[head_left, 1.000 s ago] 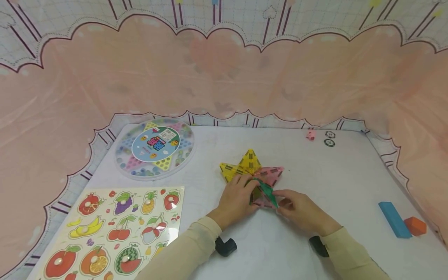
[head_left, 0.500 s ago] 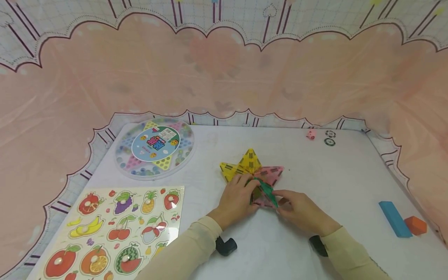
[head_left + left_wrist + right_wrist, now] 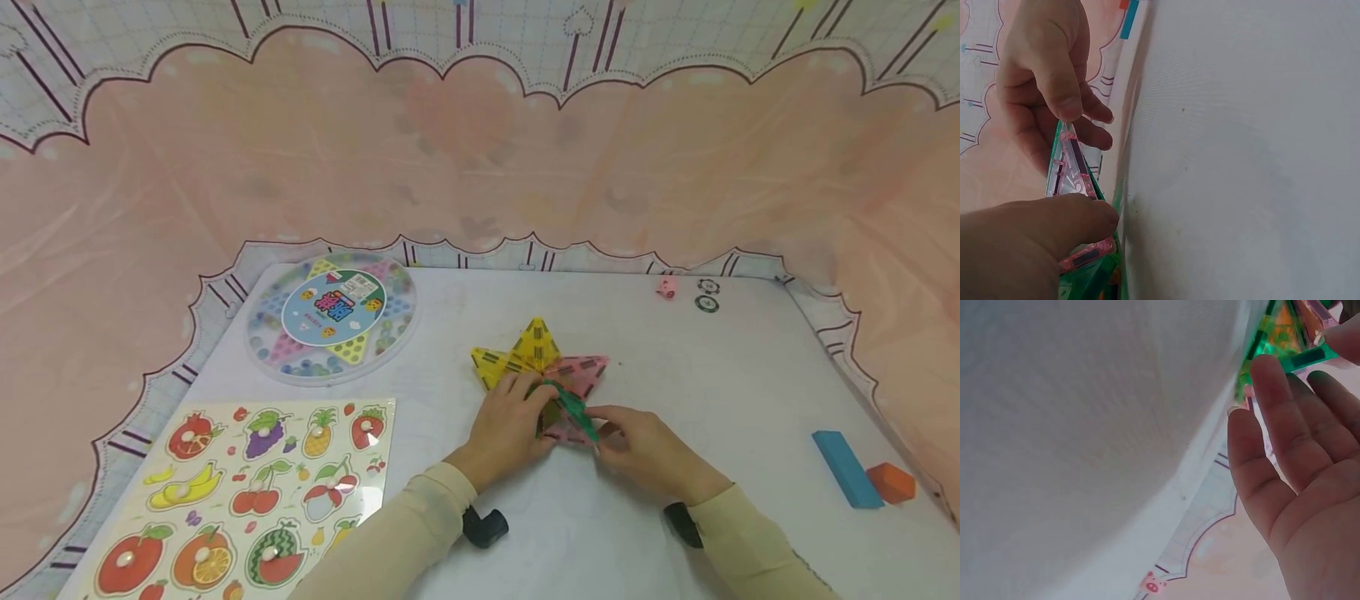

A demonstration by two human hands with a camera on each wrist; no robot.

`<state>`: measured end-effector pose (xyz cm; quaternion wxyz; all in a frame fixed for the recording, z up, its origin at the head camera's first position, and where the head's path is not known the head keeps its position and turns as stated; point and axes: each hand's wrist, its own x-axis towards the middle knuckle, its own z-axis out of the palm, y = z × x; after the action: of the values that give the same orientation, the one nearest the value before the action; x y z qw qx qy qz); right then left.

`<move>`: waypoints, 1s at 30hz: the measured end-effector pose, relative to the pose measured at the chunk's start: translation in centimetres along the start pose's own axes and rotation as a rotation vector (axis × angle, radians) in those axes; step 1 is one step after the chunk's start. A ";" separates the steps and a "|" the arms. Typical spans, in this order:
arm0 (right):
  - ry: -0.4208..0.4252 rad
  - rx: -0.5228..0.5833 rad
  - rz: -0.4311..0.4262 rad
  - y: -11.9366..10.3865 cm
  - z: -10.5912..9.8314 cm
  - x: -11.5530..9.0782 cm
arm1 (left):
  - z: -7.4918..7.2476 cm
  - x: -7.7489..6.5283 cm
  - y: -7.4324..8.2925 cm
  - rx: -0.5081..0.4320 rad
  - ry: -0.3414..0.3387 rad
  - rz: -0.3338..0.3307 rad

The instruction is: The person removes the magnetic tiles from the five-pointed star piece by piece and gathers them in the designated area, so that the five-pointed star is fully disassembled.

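A star of see-through magnetic tiles lies mid-table in the head view, its points yellow at the back and pink at the right. My left hand holds its near left side, fingers bent over the middle; in the left wrist view the left thumb presses against a pink tile. A green triangular magnetic tile stands along the near right. My right hand pinches its outer end between thumb and fingers, seen also in the right wrist view. The left palm hides part of the star.
A fruit puzzle board lies at the left, with a round Chinese checkers set behind it. At the right are a blue block and an orange block. A pink pig figure and two round chips lie at the back.
The green tile's outer end and the right fingertips have shifted very slightly. Both hands otherwise keep their places on the star.
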<state>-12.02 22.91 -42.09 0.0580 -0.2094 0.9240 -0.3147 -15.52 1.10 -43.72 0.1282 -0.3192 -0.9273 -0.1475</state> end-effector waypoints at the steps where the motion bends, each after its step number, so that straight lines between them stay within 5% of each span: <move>1: 0.001 -0.002 -0.004 0.0 0.0 0.0 | 0.0 0.0 0.0 0.003 0.002 0.002; 14: 0.060 -0.039 -0.043 0.1 -0.2 -0.3 | 0.0 0.1 0.1 0.006 -0.010 -0.004; 21: 0.069 -0.050 0.024 0.2 -0.3 -0.6 | -0.1 0.1 0.2 0.007 -0.011 0.002; 30: 0.152 -0.143 0.012 0.5 -0.4 -0.9 | 0.0 0.0 0.1 -0.002 0.005 0.009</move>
<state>-11.44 23.83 -42.10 -0.0255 -0.1828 0.9471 -0.2625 -15.45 1.21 -43.69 0.1309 -0.3232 -0.9253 -0.1489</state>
